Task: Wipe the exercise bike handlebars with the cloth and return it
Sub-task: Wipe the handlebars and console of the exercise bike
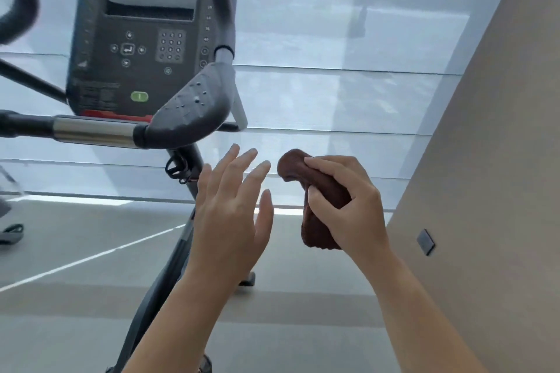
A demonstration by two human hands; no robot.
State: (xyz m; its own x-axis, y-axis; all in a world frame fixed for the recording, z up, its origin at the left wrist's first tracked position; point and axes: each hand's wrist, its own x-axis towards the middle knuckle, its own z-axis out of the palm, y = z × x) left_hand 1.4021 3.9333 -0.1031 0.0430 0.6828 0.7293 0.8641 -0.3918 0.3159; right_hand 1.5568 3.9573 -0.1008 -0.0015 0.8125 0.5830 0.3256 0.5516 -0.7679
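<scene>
The brown cloth (316,230) is bunched up in the right hand (354,200), fingers and thumb curled tight round it. It is held in the air, right of and lower than the bike's grey padded handlebar grip (191,109), and touches none of it. The left hand (230,218) hangs just beside it, fingers straight and spread, holding nothing. Whether the grip or the chrome handlebar section (94,129) left of it has been wiped, I can't tell; putting the cloth back certainly remains. The console (142,39) stands beyond.

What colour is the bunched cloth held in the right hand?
Dark reddish brown: the bunched terry cloth gripped by the right hand, seen in the head view.
</scene>
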